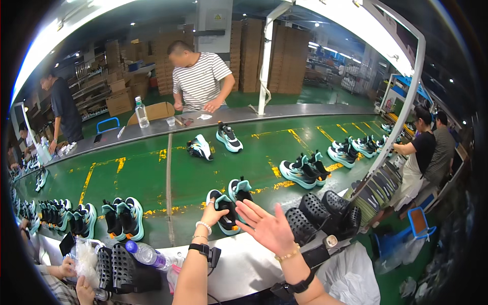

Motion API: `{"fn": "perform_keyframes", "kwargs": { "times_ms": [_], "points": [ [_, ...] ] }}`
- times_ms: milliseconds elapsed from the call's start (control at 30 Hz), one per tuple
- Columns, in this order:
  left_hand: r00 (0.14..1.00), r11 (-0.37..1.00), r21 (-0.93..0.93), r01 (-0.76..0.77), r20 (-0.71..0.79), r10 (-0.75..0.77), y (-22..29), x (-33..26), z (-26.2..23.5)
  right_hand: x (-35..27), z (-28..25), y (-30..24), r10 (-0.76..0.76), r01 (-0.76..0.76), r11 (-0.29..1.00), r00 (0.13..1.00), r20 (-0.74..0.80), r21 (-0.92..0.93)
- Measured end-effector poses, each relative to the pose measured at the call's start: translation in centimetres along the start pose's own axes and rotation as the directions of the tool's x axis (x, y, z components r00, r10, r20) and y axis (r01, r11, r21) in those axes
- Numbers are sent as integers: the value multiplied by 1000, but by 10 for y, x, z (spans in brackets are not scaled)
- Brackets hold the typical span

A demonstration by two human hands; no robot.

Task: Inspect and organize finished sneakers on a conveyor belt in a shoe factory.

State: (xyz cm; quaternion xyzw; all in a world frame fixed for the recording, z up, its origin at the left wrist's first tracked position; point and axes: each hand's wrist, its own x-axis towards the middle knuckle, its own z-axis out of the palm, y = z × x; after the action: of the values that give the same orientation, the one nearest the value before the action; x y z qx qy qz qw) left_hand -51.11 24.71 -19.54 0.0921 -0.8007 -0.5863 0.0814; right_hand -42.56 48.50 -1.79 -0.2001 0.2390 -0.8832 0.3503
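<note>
A black sneaker with a pale turquoise sole stands on the green conveyor belt in front of me. My left hand grips its near side, thumb at the shoe opening. My right hand is just right of it, palm turned up and fingers spread, holding nothing. Behind that hand, partly hidden, is a matching sneaker. Farther across the belt, one sneaker is upright, and another lies tipped beside it.
Black perforated clogs are at my right, above a white plastic bag. A purple-capped bottle and more clogs lie at my left. Sneaker pairs line the belt both ways. A person in stripes stands opposite; another person's hands are lower left.
</note>
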Motion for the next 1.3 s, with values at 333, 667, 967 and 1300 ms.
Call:
{"fn": "perform_keyframes", "kwargs": {
  "times_ms": [333,667,967,1300],
  "points": [
    [982,951,307,-21,-172,77,11,-16,15,-60,25,-29,-106,129,985,977,183,-115],
    [942,922,380,-78,-274,193,17,-19,10,-84,45,-37,-180,282,864,947,268,-416],
    [745,719,202,-665,234,624,240,-143,41,-93,37,-52,-247,337,573,940,235,-747],
    [787,544,576,-610,361,500,255,-198,30,-96,58,-43,-58,401,-691,798,600,-602]
  ]
}}
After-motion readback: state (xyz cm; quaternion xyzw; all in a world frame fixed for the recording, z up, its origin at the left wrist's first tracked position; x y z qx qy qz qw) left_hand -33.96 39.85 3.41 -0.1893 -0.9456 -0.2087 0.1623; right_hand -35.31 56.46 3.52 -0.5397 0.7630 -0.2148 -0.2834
